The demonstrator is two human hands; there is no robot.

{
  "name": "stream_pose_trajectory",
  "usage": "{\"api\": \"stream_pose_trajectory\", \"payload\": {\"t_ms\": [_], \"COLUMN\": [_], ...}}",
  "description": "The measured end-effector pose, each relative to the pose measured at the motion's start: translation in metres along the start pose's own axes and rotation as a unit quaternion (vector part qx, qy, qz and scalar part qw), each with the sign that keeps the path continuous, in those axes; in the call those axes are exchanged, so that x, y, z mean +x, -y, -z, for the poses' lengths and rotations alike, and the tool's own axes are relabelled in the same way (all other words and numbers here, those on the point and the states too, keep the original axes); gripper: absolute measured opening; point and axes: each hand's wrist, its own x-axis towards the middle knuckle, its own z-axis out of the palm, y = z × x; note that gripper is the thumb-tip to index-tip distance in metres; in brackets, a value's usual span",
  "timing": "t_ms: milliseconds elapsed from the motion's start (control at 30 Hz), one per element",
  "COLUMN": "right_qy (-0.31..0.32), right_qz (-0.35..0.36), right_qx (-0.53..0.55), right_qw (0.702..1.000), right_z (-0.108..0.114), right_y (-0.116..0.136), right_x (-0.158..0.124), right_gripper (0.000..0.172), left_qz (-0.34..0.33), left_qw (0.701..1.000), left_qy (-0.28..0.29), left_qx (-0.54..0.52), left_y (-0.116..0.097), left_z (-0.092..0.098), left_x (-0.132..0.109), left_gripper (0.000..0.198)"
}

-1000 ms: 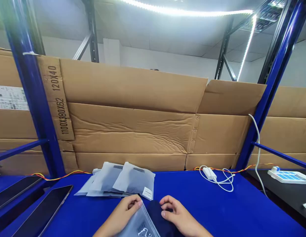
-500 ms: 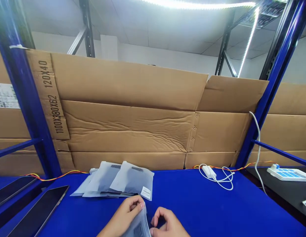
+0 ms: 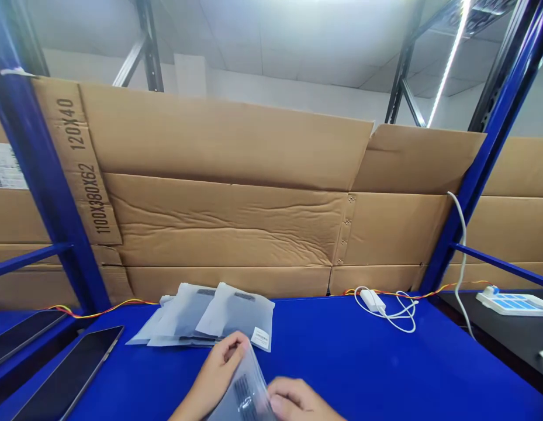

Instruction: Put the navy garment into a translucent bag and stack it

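Hands: 2 hands together at near edge of table, both clamped on 1 frosted bag (image 3: 244,389). Left hand (image 3: 214,374) pinches the bag's far left side, fingers on top. Right hand (image 3: 295,400) sits lower right, fingers (image 3: 282,403) over the bag's near right edge. Bag stands tilted between them, top end leaning far, bottom end cut off by the frame. Dark print shows on its face, too blurred to read.

Pile: far of the hands lie at least 3 more frosted bags (image 3: 214,318), overlapping and fanned flat on the blue table (image 3: 350,362). Top bag has a small white label (image 3: 261,338) at its near right corner. Left hand is just near the pile's near edge; contact not clear from this view.

Rest of table, left: 2 flat dark panels (image 3: 67,371), side by side at the left edge. Right: white charger (image 3: 372,300) with looped white cable (image 3: 405,318), near a red and yellow wire (image 3: 403,294) running along the far edge.

Far right: white and blue keypad-like unit (image 3: 512,304) on a black surface (image 3: 503,339), white cable (image 3: 463,257) rising beside it.

Behind table: large flattened cardboard sheets (image 3: 222,228) stand against blue metal rack posts (image 3: 47,193). Cardboard print reads 1100X380X62 and 120X40. White LED strip (image 3: 449,64) overhead, far right.
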Motion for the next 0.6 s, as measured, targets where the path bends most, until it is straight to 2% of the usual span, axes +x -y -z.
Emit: {"api": "stream_pose_trajectory", "payload": {"t_ms": [67, 133, 167, 200, 267, 333, 400, 433, 500, 600], "right_qy": [-0.067, -0.110, -0.114, -0.111, -0.108, -0.125, -0.126, -0.122, -0.117, -0.081], "right_qz": [0.043, 0.051, 0.047, 0.041, 0.029, 0.023, 0.032, 0.041, 0.061, 0.060], "right_qx": [-0.008, 0.017, 0.039, 0.061, 0.087, 0.088, 0.098, 0.107, 0.122, 0.125], "right_qw": [0.997, 0.992, 0.992, 0.991, 0.990, 0.988, 0.987, 0.986, 0.984, 0.987], "right_z": [0.009, 0.018, 0.022, 0.025, 0.028, 0.028, 0.026, 0.024, 0.018, 0.008], "right_y": [0.004, 0.001, -0.002, -0.004, -0.008, -0.009, -0.008, -0.007, -0.007, -0.008], "right_x": [0.005, 0.010, 0.012, 0.014, 0.017, 0.018, 0.019, 0.019, 0.019, 0.021], "right_gripper": [0.044, 0.046, 0.044, 0.041, 0.043, 0.044, 0.043, 0.041, 0.038, 0.043], "left_qz": [0.009, 0.031, 0.045, 0.061, 0.091, 0.111, 0.134, 0.143, 0.142, 0.074], "left_qw": [0.994, 0.977, 0.969, 0.965, 0.965, 0.961, 0.946, 0.942, 0.951, 0.976], "left_qy": [-0.102, -0.190, -0.209, -0.205, -0.121, 0.022, 0.151, 0.190, 0.221, 0.204], "left_qx": [-0.037, -0.089, -0.121, -0.153, -0.213, -0.252, -0.252, -0.236, -0.165, -0.035], "left_y": [-0.004, -0.009, -0.012, -0.016, -0.025, -0.033, -0.038, -0.039, -0.039, -0.034], "left_z": [0.006, 0.011, 0.013, 0.015, 0.018, 0.023, 0.027, 0.028, 0.027, 0.013], "left_x": [0.000, -0.002, -0.003, -0.006, -0.010, -0.014, -0.016, -0.017, -0.017, -0.019], "left_gripper": [0.039, 0.040, 0.039, 0.037, 0.032, 0.031, 0.039, 0.044, 0.049, 0.043]}}
